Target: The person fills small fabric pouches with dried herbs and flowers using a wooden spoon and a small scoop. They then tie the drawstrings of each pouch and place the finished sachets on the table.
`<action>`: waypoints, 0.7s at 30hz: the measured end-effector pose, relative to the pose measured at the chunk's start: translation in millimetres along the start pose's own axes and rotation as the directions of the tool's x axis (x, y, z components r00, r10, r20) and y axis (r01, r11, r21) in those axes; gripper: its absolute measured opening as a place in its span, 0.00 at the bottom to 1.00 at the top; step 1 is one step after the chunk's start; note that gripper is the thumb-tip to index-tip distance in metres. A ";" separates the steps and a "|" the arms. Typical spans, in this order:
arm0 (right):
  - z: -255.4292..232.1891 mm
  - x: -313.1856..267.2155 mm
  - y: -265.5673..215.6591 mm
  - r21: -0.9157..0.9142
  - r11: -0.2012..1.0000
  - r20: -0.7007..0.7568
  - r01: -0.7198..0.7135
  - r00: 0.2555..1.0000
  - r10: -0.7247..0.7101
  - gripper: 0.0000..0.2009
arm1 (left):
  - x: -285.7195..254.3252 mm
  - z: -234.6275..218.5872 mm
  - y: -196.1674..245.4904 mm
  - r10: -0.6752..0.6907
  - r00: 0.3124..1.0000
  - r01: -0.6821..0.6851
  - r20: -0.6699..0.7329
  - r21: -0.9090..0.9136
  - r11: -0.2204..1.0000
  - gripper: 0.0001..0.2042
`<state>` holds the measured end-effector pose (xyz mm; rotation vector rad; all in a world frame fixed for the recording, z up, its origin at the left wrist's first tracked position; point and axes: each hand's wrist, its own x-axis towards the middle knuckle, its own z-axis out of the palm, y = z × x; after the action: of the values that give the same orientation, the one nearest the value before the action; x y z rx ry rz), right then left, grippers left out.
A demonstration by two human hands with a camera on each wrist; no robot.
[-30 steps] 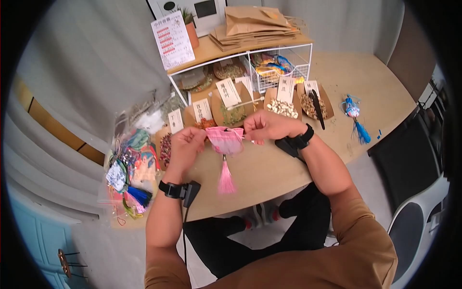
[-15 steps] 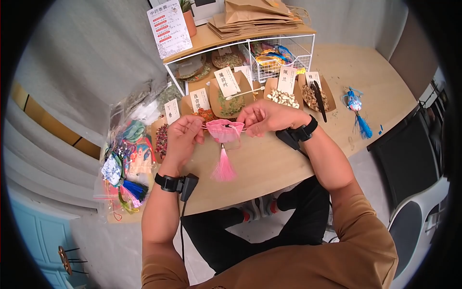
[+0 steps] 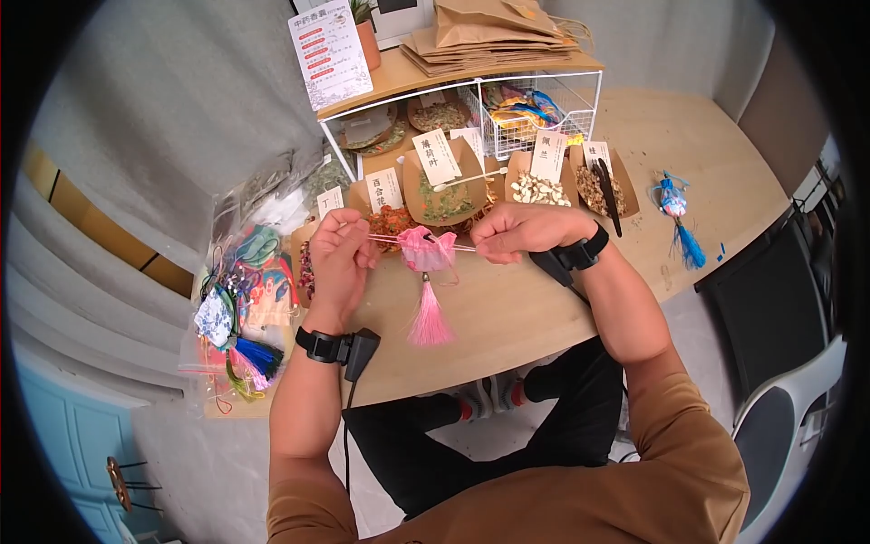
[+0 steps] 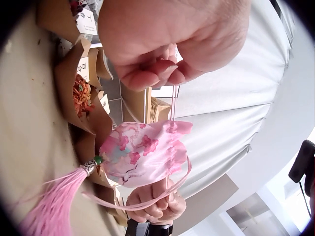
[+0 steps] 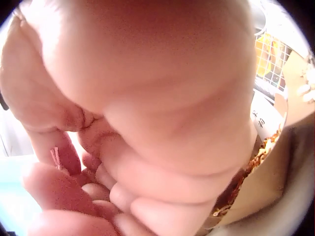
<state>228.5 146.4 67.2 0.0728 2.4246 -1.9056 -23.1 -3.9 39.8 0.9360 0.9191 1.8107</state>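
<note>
A pink drawstring pouch (image 3: 428, 254) with a flower print hangs in the air between the two hands, its mouth bunched up. My left hand (image 3: 342, 263) pinches the cord on one side, and my right hand (image 3: 533, 230) pinches the cord on the other side. Both cords (image 4: 174, 103) run taut from the pouch's neck to the fingers. Below the pouch dangles a pink tassel (image 3: 429, 317) with a green bead and a metal cap. A loose pink loop (image 4: 162, 195) droops from the neck in the left wrist view. My right palm mostly fills the right wrist view.
Kraft trays of dried herbs (image 3: 444, 204) with name cards line the table behind the hands. Bagged pouches (image 3: 245, 299) lie at left, a blue tasselled pouch (image 3: 672, 204) at right. Black tongs (image 3: 605, 195) rest on one tray. A shelf (image 3: 390, 94) carries paper bags (image 3: 494, 41).
Both hands have drawn apart, pulling the cords outward. The pouch's mouth, wide across before, is now narrower and bunched. More cord shows on each side.
</note>
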 end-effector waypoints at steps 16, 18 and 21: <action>-6.4 -8.5 3.3 0.219 0.967 0.085 0.129 0.985 -0.151 0.19 | 7.0 -14.0 5.0 0.068 0.997 -0.071 -0.035 -0.084 0.994 0.05; -5.5 -6.6 1.8 0.232 0.964 0.062 0.130 0.987 -0.148 0.19 | 5.5 -11.9 8.1 0.023 1.000 -0.023 -0.003 -0.118 0.993 0.04; 4.4 -0.7 -4.3 0.175 0.981 -0.004 0.089 0.996 -0.089 0.20 | 2.1 -5.5 11.0 -0.018 0.999 0.022 0.028 -0.146 0.989 0.03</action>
<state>229.0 141.1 70.4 -0.0327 2.2883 -2.1515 -32.5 -6.9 47.4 0.8533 0.7648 1.8177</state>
